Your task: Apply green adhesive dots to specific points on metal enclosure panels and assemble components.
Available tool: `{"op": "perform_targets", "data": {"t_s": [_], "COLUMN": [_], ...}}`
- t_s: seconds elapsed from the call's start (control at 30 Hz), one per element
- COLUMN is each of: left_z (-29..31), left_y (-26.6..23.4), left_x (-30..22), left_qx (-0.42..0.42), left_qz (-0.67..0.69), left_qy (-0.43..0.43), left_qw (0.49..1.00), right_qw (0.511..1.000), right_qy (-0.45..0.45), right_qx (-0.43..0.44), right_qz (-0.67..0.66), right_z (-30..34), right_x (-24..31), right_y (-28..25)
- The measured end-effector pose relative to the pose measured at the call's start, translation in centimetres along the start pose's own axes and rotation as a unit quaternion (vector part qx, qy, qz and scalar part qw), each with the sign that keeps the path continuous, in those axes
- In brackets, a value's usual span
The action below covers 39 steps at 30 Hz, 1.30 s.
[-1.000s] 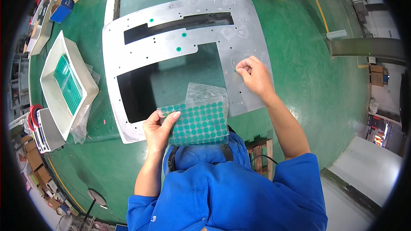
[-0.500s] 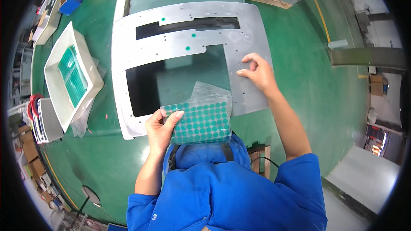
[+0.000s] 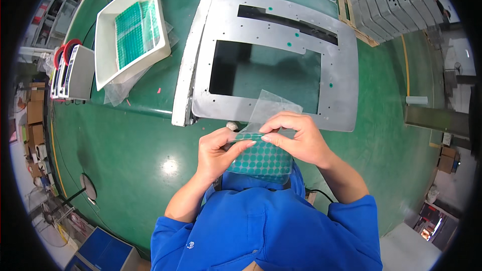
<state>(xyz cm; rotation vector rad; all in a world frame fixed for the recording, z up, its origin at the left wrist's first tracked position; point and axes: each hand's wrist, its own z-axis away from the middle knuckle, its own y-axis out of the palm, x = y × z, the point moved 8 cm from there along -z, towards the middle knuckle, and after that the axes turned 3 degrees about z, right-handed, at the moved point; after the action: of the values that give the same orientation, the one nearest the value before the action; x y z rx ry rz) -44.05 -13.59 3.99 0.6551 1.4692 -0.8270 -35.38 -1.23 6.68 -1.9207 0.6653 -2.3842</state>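
Observation:
My left hand (image 3: 218, 153) is closed on a sheet of round green stickers (image 3: 266, 160) on clear backing, thumb on top near its upper edge. My right hand (image 3: 301, 138) pinches at that same edge, its fingertips meeting my left thumb. Whether a single sticker is between those right fingertips is too small to tell. A loose clear film (image 3: 271, 105) stands up beyond the fingers. Past my hands lies a flat grey metal panel (image 3: 339, 70) with two rectangular cutouts and small holes. Several green dots sit on it, one (image 3: 331, 85) on its right side.
Left of the panel, a white tray (image 3: 103, 45) holds more green sticker sheets (image 3: 131, 35), with clear film beside it. White boxes with red rings (image 3: 78, 73) stand further left. Stacked grey metal parts (image 3: 391, 5) rest on a wooden pallet (image 3: 346, 7) at the far right.
My right hand has come from over the panel's right side to the sheet's top edge. A green dot now shows where it was. The view has shifted left.

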Motion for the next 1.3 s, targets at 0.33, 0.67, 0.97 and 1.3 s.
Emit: {"op": "perform_targets", "data": {"t_s": [0.33,0.67,0.97,1.3], "left_z": [2.5,4.8,7.2,7.7], "left_y": [1.2,2.7,1.8,0.0], "left_x": [4.2,7.9,10.3,11.2], "left_qx": [-0.018,-0.049,-0.063,-0.087], "left_qz": [0.016,0.087,0.109,0.087], "left_qy": [-0.077,-0.184,-0.213,-0.219], "left_qw": [0.997,0.978,0.969,0.968], "right_qw": [0.977,0.967,0.953,0.942], "right_qy": [-0.094,0.122,0.145,0.163], "right_qx": [-0.141,-0.171,-0.157,-0.162], "right_qz": [0.128,0.146,0.213,0.243], "right_z": [3.8,1.2,0.6,0.4], "right_x": [-1.1,-10.7,-11.1,-11.1], "right_y": [1.7,-3.9,-3.7,-3.6]}}
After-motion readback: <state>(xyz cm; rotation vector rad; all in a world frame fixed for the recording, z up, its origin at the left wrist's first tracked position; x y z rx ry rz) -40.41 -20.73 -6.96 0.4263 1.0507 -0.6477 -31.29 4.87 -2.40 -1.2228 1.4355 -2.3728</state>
